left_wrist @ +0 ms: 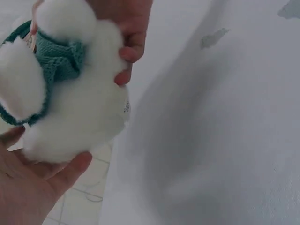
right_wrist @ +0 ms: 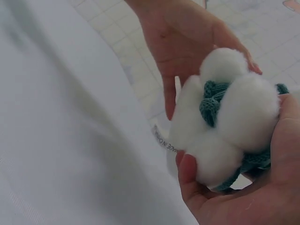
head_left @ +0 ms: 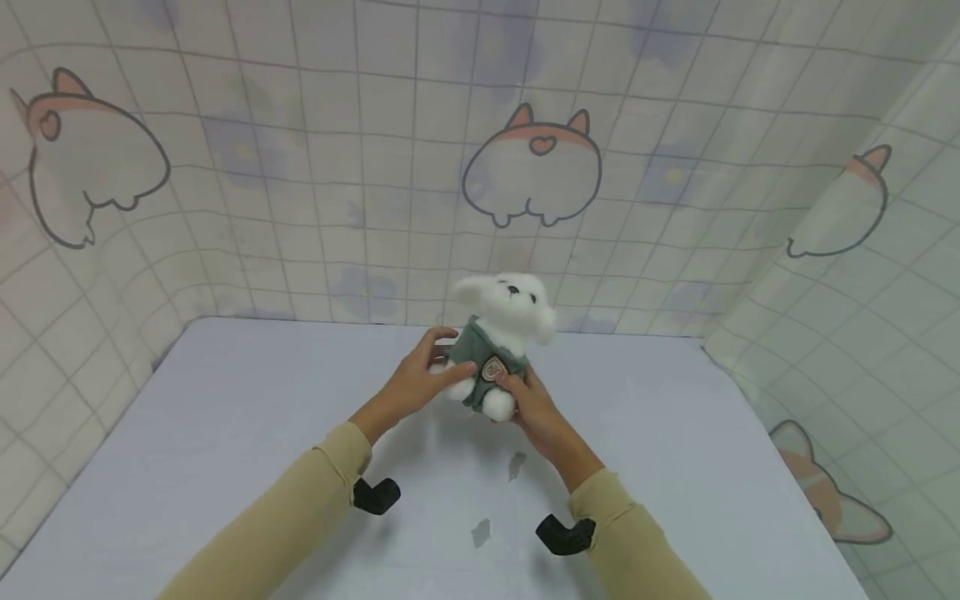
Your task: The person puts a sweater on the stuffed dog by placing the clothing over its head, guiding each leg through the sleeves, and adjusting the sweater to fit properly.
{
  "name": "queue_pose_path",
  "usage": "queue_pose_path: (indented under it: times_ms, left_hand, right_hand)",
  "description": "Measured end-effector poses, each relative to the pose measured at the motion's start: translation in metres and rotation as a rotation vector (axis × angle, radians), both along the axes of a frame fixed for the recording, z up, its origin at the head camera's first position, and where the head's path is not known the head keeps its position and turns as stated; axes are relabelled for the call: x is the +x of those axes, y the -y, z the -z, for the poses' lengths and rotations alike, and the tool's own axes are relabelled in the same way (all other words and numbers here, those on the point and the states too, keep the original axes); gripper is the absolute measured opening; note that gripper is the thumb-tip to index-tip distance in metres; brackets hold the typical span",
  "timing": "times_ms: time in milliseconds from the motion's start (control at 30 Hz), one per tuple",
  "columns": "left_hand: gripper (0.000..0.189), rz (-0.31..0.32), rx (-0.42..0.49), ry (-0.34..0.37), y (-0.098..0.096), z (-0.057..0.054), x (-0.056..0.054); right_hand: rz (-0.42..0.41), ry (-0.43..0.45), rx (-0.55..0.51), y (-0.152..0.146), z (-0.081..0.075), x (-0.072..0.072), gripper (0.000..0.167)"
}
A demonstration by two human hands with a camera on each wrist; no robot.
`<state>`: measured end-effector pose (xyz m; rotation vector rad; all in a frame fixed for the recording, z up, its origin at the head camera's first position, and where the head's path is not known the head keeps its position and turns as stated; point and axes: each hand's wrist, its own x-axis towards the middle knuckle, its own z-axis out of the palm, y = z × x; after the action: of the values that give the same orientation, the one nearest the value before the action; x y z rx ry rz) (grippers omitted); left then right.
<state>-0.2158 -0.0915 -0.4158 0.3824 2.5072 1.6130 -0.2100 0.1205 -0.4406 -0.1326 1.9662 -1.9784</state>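
A white plush dog (head_left: 517, 308) in a green knitted outfit with a heart-shaped patch is held up over the table, its face toward the head camera. My left hand (head_left: 420, 379) grips its side on the left, thumb across the front of the outfit. On the other side my right hand (head_left: 536, 408) holds the lower body, its thumb beside the patch. From below, the right wrist view shows the plush dog's round white feet (right_wrist: 248, 112) and a printed tag (right_wrist: 164, 139). Fingers of both hands curl round the fluffy body in the left wrist view.
A white table (head_left: 262, 433) spreads beneath the hands, with two small grey patches (head_left: 481, 533) on its surface. Behind it and at both sides hangs a gridded curtain (head_left: 390, 167) with cartoon corgi prints. A black wrist device (head_left: 566, 535) sits under each sleeve.
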Motion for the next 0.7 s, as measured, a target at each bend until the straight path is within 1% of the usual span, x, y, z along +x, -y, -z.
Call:
queue_pose_path:
  times_ms: [33,100,133,200,333,400,500,600,700]
  left_hand:
    - [0.076,0.005,-0.003,0.055,0.002,0.0,-0.001]
    - [0.08,0.023,-0.001,0.127,0.005,0.001,-0.003]
    - [0.079,0.036,0.001,0.146,0.007,0.002,-0.003]
    - [0.074,0.065,0.013,0.162,0.01,0.003,-0.004]
    - [0.07,0.127,0.024,0.116,0.012,0.008,-0.007]
    - [0.069,0.163,0.03,0.086,0.013,0.011,-0.008]
    - [0.069,0.197,0.033,0.053,0.012,0.016,-0.01]
    - [0.069,0.199,0.039,0.025,0.012,0.021,-0.011]
    - [0.07,0.173,0.027,0.007,0.012,0.026,-0.012]
  right_hand:
    - [-0.002,-0.009,0.01,0.0,0.0,0.0,0.064]
    - [-0.008,-0.023,0.03,-0.001,0.0,-0.001,0.067]
    - [-0.017,-0.034,0.041,-0.001,0.001,-0.001,0.069]
    - [-0.031,-0.055,0.071,-0.003,0.002,-0.002,0.073]
    - [-0.07,-0.12,0.124,-0.007,0.003,-0.005,0.082]
    - [-0.085,-0.139,0.15,-0.009,0.003,-0.007,0.084]
    - [-0.093,-0.15,0.184,-0.012,0.003,-0.01,0.083]
    - [-0.093,-0.159,0.221,-0.012,0.004,-0.013,0.08]
    - [-0.096,-0.2,0.255,-0.012,0.006,-0.017,0.076]
